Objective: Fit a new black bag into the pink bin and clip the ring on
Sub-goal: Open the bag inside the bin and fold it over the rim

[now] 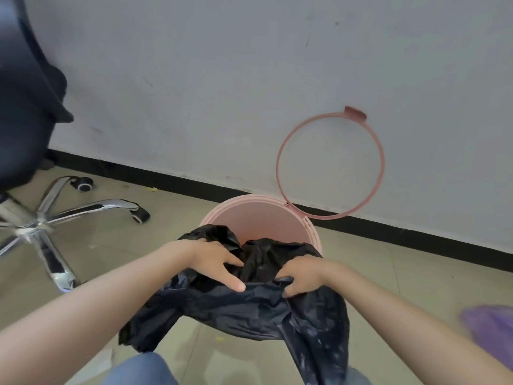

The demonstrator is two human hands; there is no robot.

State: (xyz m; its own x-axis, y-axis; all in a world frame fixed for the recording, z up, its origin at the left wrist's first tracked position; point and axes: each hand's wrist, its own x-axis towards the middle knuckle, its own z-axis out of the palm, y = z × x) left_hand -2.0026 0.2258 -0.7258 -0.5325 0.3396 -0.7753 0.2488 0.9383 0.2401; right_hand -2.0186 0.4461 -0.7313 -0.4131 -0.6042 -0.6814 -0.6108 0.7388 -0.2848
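Far left: office chair (25,107), dark seat, shiny chrome star base on castors, standing on beige floor tiles (172,218). Left hand (213,259) lies on the black bag (249,304), fingers (236,286) spread apart, pressing into the crumpled film rather than pinching it. Bag is thin, soft, glossy plastic, wrinkled, very light; it drapes over the near rim of the pink bin (261,218), part bunched in the mouth, the rest hanging down outside toward the person's knees. Judgement: floppy and slippery, will slide back in unless taken at the mouth hem and stretched over the rim all round. Right hand (302,276) has fingers curled shut on a fold of bag edge. Bin is round, smooth rigid pink plastic, inside bare at the far wall. Ring (330,162), thin stiff pink hoop with a tab on top, is hinged up, leaning at the grey scuffed wall (222,79), not yet clipped. Far right: blurred purple thing (488,326), cannot tell what.
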